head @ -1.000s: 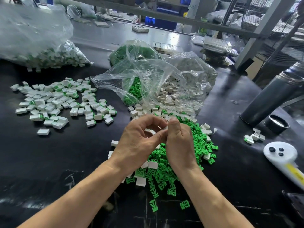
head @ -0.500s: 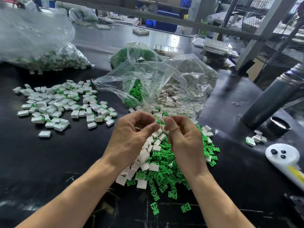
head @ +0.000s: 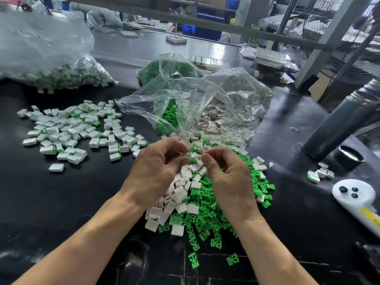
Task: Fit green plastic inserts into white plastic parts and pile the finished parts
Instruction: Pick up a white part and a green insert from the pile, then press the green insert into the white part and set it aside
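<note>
Looking down, I see my left hand [head: 156, 171] and right hand [head: 228, 173] curled just above the loose pile of green inserts [head: 207, 214] on the black table [head: 61, 202]. The fingers of each hand bend in toward the thumb. I cannot tell if either hand pinches a part; it is too small and blurry to see.

White parts [head: 176, 194] lie on the left side of the green pile, touching it. The finished parts [head: 70, 128] are spread out well to the left of the green pile. Behind the green pile sits an open clear bag [head: 195, 108] with more green and white pieces inside.

I cannot read any writing or labels.

Left of the green pile, below the finished parts, the table is bare. To the right of the green pile stand a grey flask [head: 339, 124] and a white controller [head: 355, 196].
</note>
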Demonstrator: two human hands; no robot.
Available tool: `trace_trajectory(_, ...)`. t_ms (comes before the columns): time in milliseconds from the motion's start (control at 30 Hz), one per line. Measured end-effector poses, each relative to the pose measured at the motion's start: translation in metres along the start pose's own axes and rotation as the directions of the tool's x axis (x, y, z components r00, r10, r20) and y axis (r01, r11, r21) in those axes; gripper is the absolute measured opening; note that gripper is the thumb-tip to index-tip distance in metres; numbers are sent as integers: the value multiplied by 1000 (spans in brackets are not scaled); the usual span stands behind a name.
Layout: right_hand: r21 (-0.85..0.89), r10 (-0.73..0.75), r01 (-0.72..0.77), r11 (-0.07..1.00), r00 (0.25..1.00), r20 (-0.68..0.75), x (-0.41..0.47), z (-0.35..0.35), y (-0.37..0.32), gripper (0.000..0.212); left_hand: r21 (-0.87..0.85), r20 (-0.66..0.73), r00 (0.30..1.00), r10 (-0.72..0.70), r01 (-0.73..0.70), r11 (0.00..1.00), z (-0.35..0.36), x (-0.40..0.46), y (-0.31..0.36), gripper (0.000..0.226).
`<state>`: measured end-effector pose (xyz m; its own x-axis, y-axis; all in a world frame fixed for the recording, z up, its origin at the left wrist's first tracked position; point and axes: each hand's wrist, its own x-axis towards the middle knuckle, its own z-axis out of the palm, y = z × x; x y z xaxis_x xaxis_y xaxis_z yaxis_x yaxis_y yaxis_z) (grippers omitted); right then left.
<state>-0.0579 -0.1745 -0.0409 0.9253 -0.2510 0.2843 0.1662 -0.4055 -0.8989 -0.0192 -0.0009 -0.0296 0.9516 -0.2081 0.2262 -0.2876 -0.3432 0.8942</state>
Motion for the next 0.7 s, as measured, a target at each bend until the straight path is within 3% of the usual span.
trace_trajectory(133, 32, 55, -54, 998, 997, -49, 5, -5, 5, 12, 311, -80, 996, -24, 48, 949, -21, 7, -15, 10)
trace_trajectory(267, 72, 98, -93, 993, 993, -62, 4, -9, 6, 27, 534, -183, 977, -109, 191, 823, -32, 16, -25, 4)
trace_trajectory(533, 54, 50, -47, 997, 998, -45, 0, -13, -4, 77, 652, -311, 950, -24, 232, 722, -41, 21, -26, 20)
trace_trajectory(600, -35, 57, -59, 998, 998, -38, 1, -14, -2, 74, 622, -289, 957, -14, 198, 758, -39, 20, -23, 19)
trace_trajectory(700, -220, 116, -125, 968, 992, -53, 5, -14, 2, 37, 468, -138, 987, -86, 141, 872, -28, 14, -15, 6)
